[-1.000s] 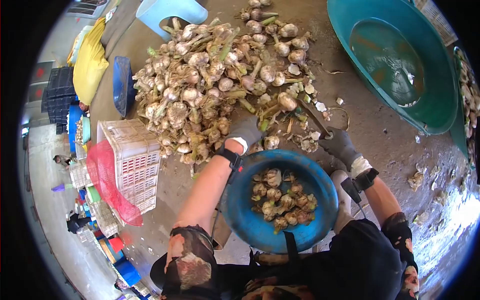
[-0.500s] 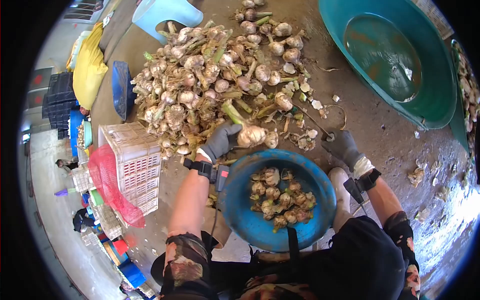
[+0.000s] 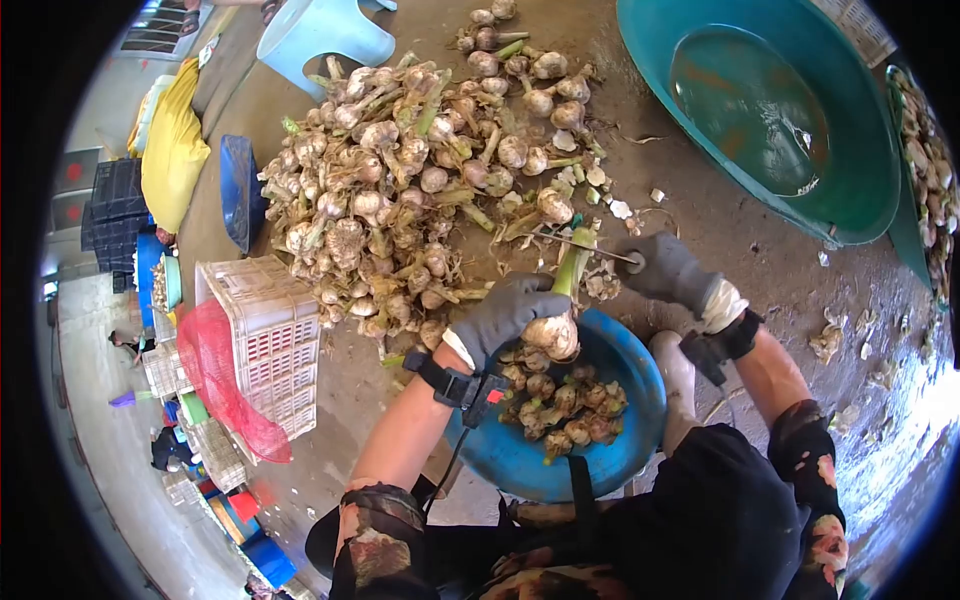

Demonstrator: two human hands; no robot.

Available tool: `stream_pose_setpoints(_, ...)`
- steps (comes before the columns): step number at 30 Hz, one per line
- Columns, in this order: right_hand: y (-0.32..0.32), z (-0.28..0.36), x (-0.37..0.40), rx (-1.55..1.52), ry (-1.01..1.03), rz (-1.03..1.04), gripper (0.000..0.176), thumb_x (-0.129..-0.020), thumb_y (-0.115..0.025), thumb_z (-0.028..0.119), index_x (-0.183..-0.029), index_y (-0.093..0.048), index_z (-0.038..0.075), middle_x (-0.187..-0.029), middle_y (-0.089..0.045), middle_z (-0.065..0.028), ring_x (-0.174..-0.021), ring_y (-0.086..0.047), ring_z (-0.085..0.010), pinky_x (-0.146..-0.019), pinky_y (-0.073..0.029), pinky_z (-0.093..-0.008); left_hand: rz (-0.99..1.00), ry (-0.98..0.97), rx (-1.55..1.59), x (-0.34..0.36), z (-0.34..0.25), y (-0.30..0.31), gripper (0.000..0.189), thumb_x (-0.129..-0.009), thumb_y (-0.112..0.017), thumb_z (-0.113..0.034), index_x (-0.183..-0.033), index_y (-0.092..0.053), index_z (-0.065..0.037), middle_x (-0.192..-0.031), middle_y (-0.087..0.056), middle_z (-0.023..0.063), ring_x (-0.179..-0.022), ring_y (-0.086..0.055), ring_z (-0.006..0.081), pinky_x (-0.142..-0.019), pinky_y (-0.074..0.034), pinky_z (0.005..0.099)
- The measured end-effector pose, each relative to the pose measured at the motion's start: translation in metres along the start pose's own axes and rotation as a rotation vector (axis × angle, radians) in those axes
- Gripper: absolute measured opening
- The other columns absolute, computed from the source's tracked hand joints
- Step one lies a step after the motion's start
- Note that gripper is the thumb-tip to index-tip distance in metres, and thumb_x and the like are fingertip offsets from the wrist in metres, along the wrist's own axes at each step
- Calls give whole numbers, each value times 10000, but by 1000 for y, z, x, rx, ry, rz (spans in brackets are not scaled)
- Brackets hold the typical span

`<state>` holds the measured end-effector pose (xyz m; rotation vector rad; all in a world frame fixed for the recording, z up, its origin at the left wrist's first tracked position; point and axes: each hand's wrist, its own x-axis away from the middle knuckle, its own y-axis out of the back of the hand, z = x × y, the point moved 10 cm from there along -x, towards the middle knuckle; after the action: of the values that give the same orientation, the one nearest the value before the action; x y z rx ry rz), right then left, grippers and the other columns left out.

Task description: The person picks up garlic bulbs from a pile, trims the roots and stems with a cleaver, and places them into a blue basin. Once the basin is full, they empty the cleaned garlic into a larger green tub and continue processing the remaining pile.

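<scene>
My left hand (image 3: 510, 318), in a grey glove, is closed around a garlic bulb (image 3: 551, 337) with a thick green stem standing up. It is over the far rim of a blue basin (image 3: 640, 440), in which several trimmed garlic bulbs (image 3: 570, 408) lie. My right hand (image 3: 672, 272), also gloved, grips a thin-bladed knife (image 3: 590, 247). The blade points left and crosses the stem near its upper part; whether it touches cannot be told. Beyond the hands lies a big heap of garlic with stems (image 3: 385, 190).
A large green tub (image 3: 690, 135) stands at the far right. To the left is a white crate (image 3: 285, 345) with red netting (image 3: 225, 375). A light-blue stool (image 3: 325, 40) is behind the heap. Peelings and stem pieces (image 3: 620, 208) litter the floor.
My left hand has brought the garlic bulb from the heap's edge right, over the basin, with its stem upright. My right hand has moved slightly up and left, bringing the knife to the stem.
</scene>
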<state>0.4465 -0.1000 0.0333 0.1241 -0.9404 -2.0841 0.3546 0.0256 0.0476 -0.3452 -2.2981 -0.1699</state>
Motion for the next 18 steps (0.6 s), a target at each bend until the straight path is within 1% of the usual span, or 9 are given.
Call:
stream_pose_setpoints(2,-25,-88,17,244,-188,48,228,-693,-524,217,-898,-590,141,-784,-605,-149,-771,-585,-321,-677,-458,-385,52,-202,-67,11,-17,-2,360,-719,-599,-247,-940,-565,35,-865,-598,78,-794,-566,140,-745,-448,279)
stream_pose_setpoints(5,-37,-125,58,35,-551,143,249,-694,-503,212,-914,-596,142,-819,-608,-147,-786,-593,-305,-689,-464,-371,-90,-192,645,7,21,9,424,-771,-535,-301,-1052,-511,16,-994,-577,101,-878,-565,189,-794,-450,322)
stream_pose_setpoints(10,-11,-4,43,-17,-83,-153,235,-680,-550,210,-901,-583,136,-783,-597,-125,-746,-579,-310,-644,-463,-369,66,-217,1679,-27,58,5,368,-803,-466,-340,-1007,-532,-41,-1025,-567,109,-973,-539,234,-877,-422,383)
stream_pose_setpoints(11,-8,26,40,-53,56,-146,239,-669,-562,198,-897,-573,129,-764,-589,-121,-734,-574,-312,-633,-460,-373,-393,-68,1587,-29,78,11,435,-797,-468,-365,-1089,-501,-45,-1055,-554,115,-1006,-513,245,-899,-395,439)
stream_pose_setpoints(12,-9,34,34,-52,59,-150,239,-669,-562,198,-897,-573,129,-764,-589,-121,-734,-574,-312,-633,-460,-373,-391,-74,1586,-34,87,10,435,-797,-468,-365,-1089,-501,-45,-1055,-554,115,-1006,-513,245,-899,-395,439)
stream_pose_setpoints(14,-9,67,32,40,282,-214,271,-605,-634,201,-838,-539,101,-693,-547,-96,-658,-555,-297,-569,-444,-369,271,-804,1378,-17,37,3,454,-799,-476,-367,-1121,-489,-48,-1085,-537,116,-1002,-503,249,-874,-398,442)
stream_pose_setpoints(15,-10,71,30,37,280,-214,271,-605,-634,201,-838,-539,101,-693,-547,-96,-658,-555,-297,-569,-444,-369,-189,-616,1351,-11,47,9,474,-824,-422,-406,-1144,-474,-61,-1143,-500,117,-1019,-487,260,-890,-389,405)
stream_pose_setpoints(16,-12,73,27,83,264,-212,253,-613,-604,178,-841,-526,101,-698,-553,-98,-686,-564,-298,-590,-448,-373,-189,-613,1350,-16,53,9,474,-824,-422,-406,-1144,-474,-61,-1143,-500,117,-1019,-487,260,-890,-389,405)
stream_pose_setpoints(18,-13,74,25,130,248,-211,237,-621,-574,155,-844,-513,100,-703,-558,-101,-714,-573,-299,-612,-452,-377,-470,-432,173,-33,77,16,435,-861,-407,-311,-1226,-379,-75,-1216,-437,119,-1081,-447,245,-945,-348,364)
